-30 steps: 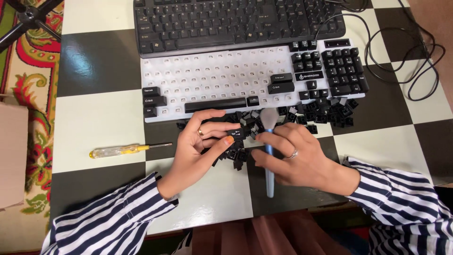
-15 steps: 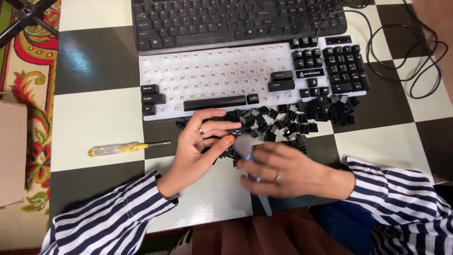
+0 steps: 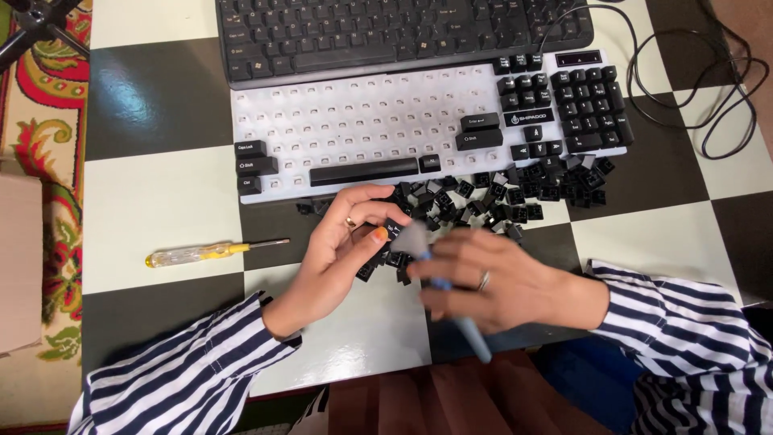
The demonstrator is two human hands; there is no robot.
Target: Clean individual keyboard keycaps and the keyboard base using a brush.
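Keycap (image 3: 394, 229) in left hand (image 3: 338, 258), brush (image 3: 447, 290) in right hand (image 3: 499, 282)

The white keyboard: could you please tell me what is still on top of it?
The white keyboard carries a few black keycaps and the full right-hand key block; most sockets are bare. The black keyboard covers its upper-left edge.

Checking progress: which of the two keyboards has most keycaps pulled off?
The white keyboard nearer the hands: its main block shows bare sockets. The black keyboard behind it is fully keyed.
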